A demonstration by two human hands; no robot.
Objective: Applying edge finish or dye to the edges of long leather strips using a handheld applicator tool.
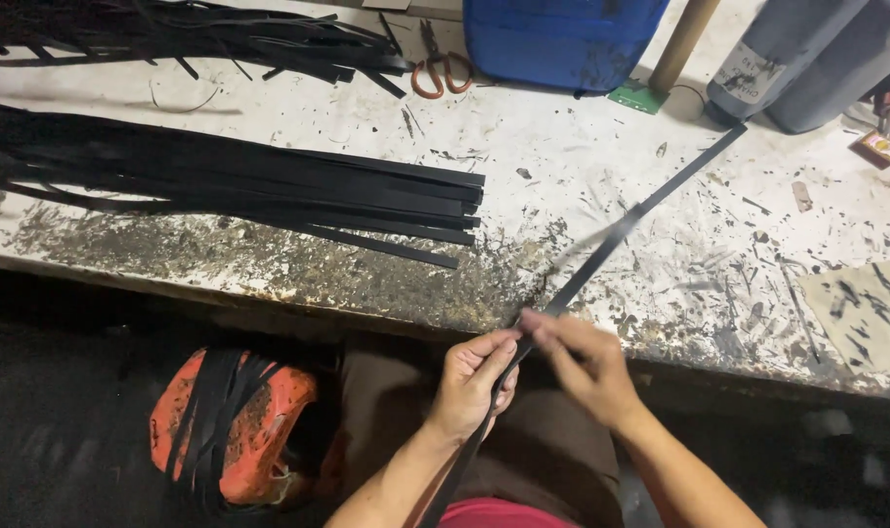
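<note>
A long black strip [621, 230] is pinched at the near edge of the bench [562, 147] by the left hand [472, 383] and the right hand [586, 362], both clamped on it, apparently so that it is kept taut across the bench.

— What is carrying everything here?

— A white workbench [601, 147], its top scuffed and flecked with black marks, the front edge worn dark.

— What is lying on it?

— A flat bundle of long black strips [269, 191] is stretching across the left half. A looser pile of black strips [220, 39] is sitting at the far left edge, with orange-handled scissors [441, 70] lying just beside it.

— And to the right?

— A blue container [562, 39] is standing at the back, a cardboard tube [684, 44] leaning near it, two grey rolls [806, 59] resting beyond. A single black strip [650, 205] is running diagonally over the top to the front edge.
</note>
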